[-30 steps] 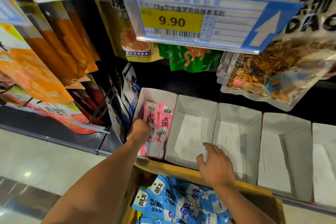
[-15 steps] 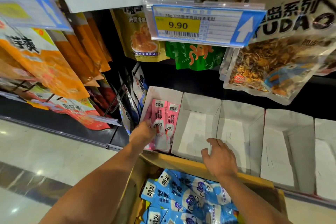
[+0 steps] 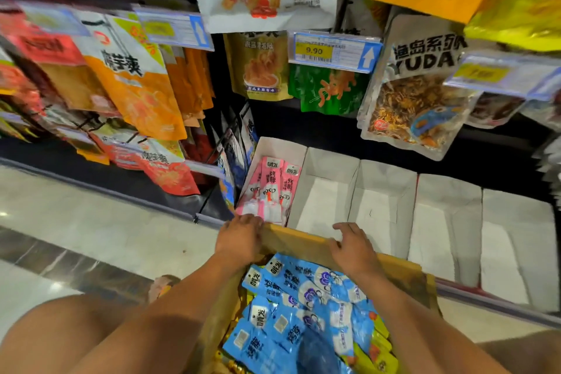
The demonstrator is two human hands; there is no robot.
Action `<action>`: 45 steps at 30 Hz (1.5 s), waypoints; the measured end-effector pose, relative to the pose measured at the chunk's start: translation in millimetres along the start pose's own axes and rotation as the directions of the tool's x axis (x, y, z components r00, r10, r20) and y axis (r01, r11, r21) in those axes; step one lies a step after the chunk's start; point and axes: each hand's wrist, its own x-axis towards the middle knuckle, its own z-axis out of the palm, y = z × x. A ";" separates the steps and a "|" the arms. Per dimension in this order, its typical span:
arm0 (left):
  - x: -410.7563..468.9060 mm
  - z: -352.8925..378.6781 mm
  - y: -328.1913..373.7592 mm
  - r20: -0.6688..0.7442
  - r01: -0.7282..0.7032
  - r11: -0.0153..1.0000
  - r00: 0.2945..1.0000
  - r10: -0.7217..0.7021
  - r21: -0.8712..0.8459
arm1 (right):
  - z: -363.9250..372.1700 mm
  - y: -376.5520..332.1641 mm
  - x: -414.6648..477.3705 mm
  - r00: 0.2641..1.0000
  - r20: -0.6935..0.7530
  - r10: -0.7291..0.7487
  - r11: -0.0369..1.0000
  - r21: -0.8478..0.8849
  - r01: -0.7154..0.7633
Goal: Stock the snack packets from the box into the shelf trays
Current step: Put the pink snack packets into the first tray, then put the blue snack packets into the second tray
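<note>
A cardboard box (image 3: 306, 244) sits below the shelf, full of blue snack packets (image 3: 299, 300). My left hand (image 3: 239, 237) grips the box's far rim at its left corner. My right hand (image 3: 352, 247) lies on the same rim further right, fingers curled over the flap. Just beyond the left hand, pink snack packets (image 3: 273, 188) stand in the leftmost white shelf tray (image 3: 285, 146). The neighbouring tray (image 3: 326, 191) and the one after it (image 3: 384, 200) hold nothing.
Two more white trays (image 3: 446, 222) continue to the right. Hanging snack bags (image 3: 416, 106) and a 9.90 price tag (image 3: 334, 51) overhang the trays. Yellow packets (image 3: 379, 352) show at the box's right side. Tiled floor (image 3: 91, 231) lies to the left.
My left hand let go of the pink packets and drew back to the box rim. My right hand came off the tray's front edge onto the box flap. The view pulled back.
</note>
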 end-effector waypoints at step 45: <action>-195.4 88.9 16.4 0.500 0.199 0.871 0.864 0.060 -0.449 | 80.7 31.9 -178.7 0.921 0.341 0.189 0.981 -0.102 -0.163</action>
